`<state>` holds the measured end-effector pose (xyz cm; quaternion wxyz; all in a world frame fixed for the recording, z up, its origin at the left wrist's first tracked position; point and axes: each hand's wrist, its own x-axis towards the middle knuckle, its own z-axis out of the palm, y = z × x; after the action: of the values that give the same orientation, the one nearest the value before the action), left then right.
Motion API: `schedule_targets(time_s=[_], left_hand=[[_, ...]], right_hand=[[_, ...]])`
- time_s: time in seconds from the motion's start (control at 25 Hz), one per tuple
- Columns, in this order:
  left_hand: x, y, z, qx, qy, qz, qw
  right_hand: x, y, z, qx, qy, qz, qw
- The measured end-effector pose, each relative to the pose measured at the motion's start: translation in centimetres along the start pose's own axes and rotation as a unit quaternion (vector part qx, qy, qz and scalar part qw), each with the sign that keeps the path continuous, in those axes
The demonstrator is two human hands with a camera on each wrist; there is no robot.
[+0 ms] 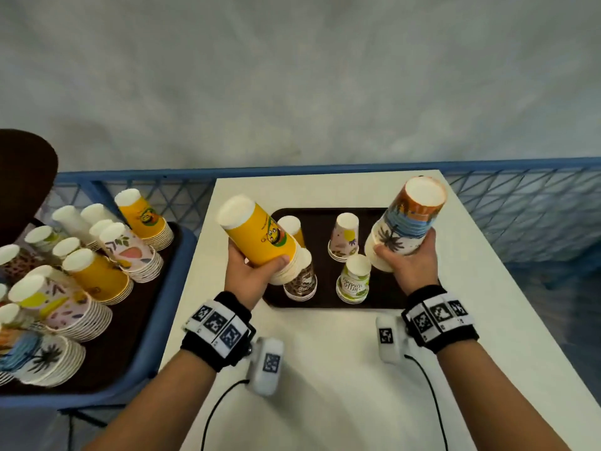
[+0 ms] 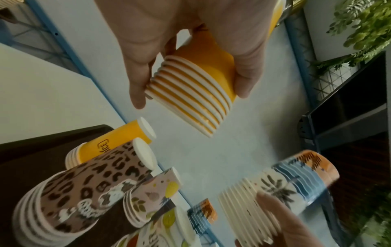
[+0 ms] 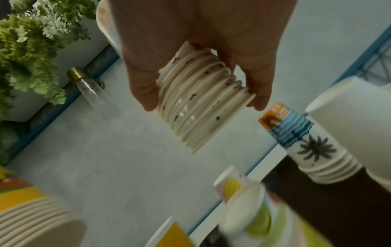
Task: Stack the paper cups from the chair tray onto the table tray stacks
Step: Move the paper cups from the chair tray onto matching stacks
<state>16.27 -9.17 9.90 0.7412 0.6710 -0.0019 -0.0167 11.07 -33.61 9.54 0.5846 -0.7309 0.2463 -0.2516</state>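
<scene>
My left hand point(image 1: 257, 258) grips a tilted stack of yellow paper cups point(image 1: 260, 236) above the left end of the dark table tray point(image 1: 325, 214). In the left wrist view, thumb and fingers wrap the yellow stack point(image 2: 201, 80) near its rims. My right hand point(image 1: 406, 245) holds a palm-tree print stack point(image 1: 409, 219) over the tray's right end; its rims point(image 3: 201, 107) show in the right wrist view. On the tray stand yellow point(image 1: 291, 227), leopard point(image 1: 302, 281), pink point(image 1: 344, 237), green point(image 1: 354, 281) and palm-tree point(image 3: 313, 147) stacks. The chair tray point(image 1: 143, 307) at left carries several more stacks.
The white table point(image 1: 325, 369) has bare surface in front of the tray, with two cables trailing from my wrists. A blue mesh fence point(image 1: 520, 196) runs behind the table. The blue chair point(image 1: 146, 362) with its dark backrest point(image 1: 22, 177) stands close at the left.
</scene>
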Motion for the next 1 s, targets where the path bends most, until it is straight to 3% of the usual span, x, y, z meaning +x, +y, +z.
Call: schedule_targets(time_s=[0.16, 0.32, 0.6, 0.72, 0.8, 1.0], left_hand=[[4.1, 0.9, 2.2, 0.073, 0.007, 0.02, 0.997], [8.1, 0.2, 3.1, 0.143, 0.013, 0.014, 0.99], [12.4, -2.1, 4.4, 0.173, 0.015, -0.014, 0.985], [13.4, -3.5, 4.7, 0.198, 0.006, -0.028, 0.98], [13.7, -4.6, 4.7, 0.219, 0.004, -0.044, 0.975], [13.8, -6.8, 4.4, 0.283, -0.004, -0.104, 0.953]], right_hand=[[6.3, -0.2, -2.6, 0.001, 0.076, 0.007, 0.997], [11.3, 0.1, -3.5, -0.009, 0.103, 0.017, 0.995], [16.3, 2.5, -2.6, -0.084, 0.017, 0.036, 0.996], [17.2, 4.0, -2.4, -0.191, -0.066, 0.094, 0.975], [17.6, 5.1, -2.4, -0.205, -0.109, 0.108, 0.967], [17.8, 5.9, -2.1, -0.195, -0.093, 0.105, 0.971]])
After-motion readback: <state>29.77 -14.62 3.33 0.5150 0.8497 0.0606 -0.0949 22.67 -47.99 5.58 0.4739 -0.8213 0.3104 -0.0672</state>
